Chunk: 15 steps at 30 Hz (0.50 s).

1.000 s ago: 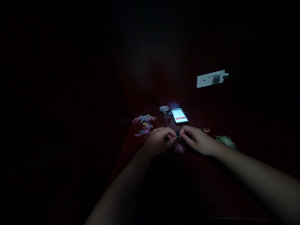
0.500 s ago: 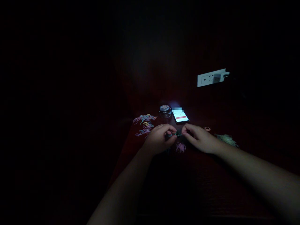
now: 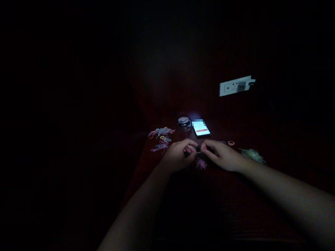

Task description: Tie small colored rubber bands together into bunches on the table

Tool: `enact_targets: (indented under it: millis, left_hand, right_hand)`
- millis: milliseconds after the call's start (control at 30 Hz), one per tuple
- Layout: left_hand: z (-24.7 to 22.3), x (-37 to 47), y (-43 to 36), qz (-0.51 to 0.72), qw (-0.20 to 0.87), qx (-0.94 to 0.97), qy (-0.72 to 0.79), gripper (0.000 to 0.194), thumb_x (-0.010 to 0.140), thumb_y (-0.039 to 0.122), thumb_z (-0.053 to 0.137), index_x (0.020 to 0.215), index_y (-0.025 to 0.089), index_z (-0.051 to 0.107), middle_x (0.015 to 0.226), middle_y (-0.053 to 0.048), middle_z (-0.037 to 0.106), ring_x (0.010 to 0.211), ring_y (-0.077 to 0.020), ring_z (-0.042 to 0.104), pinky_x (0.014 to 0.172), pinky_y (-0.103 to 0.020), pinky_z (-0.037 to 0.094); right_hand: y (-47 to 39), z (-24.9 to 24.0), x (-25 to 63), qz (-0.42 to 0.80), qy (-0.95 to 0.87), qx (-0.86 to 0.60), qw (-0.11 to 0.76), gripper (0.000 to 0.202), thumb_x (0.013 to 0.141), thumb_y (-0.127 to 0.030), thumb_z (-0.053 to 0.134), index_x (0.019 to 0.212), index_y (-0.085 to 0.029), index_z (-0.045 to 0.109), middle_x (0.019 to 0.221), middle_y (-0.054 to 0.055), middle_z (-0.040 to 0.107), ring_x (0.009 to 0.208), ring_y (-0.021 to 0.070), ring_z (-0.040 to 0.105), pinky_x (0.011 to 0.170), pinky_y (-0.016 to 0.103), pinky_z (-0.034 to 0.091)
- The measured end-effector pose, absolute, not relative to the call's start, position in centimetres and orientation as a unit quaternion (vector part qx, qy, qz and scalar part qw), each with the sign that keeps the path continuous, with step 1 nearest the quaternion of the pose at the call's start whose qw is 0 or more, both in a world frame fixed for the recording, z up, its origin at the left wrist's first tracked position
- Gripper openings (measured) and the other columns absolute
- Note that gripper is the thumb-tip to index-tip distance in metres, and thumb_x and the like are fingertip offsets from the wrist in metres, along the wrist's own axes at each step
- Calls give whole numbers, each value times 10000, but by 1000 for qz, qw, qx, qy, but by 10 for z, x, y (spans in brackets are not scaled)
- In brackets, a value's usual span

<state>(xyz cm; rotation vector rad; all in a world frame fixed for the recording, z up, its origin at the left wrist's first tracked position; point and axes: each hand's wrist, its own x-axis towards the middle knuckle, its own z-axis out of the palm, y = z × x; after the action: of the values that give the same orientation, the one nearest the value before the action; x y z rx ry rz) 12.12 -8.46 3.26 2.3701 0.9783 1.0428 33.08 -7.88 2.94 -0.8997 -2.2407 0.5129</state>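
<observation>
My left hand (image 3: 177,154) is closed in a pinch on a small green rubber band (image 3: 198,151). On its other side my right hand (image 3: 222,154) pinches the same band between thumb and fingertips. Only a short dark stretch of it shows in the gap; the rest is hidden by the fingers. Just below the fingertips lies a small heap of pink-purple bands (image 3: 201,163). To the left of my left hand are two piles of mixed-colour rubber bands, a farther pile (image 3: 161,131) and a nearer pile (image 3: 161,144).
A round jar with a lid (image 3: 184,123) stands beyond my hands, beside a lit phone (image 3: 201,128). Right of my right hand are an orange ring-shaped band (image 3: 231,143) and a pale yellow-green heap (image 3: 252,155). A wall socket (image 3: 235,86) holds a plug. Surroundings are dark.
My right hand has shifted slightly left, so the gap between the fingertips is narrower. A blue band beside the orange ring now shows. The piles have stayed put.
</observation>
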Motion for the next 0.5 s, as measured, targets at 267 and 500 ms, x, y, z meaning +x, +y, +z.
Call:
enact_targets:
  millis: [267,500]
  left_hand:
    - [34,115,-81,359,141,849,361,245,810,162,572,1052,177,605,850,-22,687,748,-115,641,714,-237,518]
    - [30,106,-75,362,115,844,378,190,817,165,554,995,166,619,812,-15,669,715,-109,625,691,-233,505]
  right_hand:
    - [-76,34,341,158,-845,-374,347,173,915,-302,460,841,-187,565,777,39,624,694,168,560,649,296,435]
    - [-64,50,406,41,-840,-434,323,131,864,-293,501,810,-205,581,823,73,627,779,216,580,721,356,459]
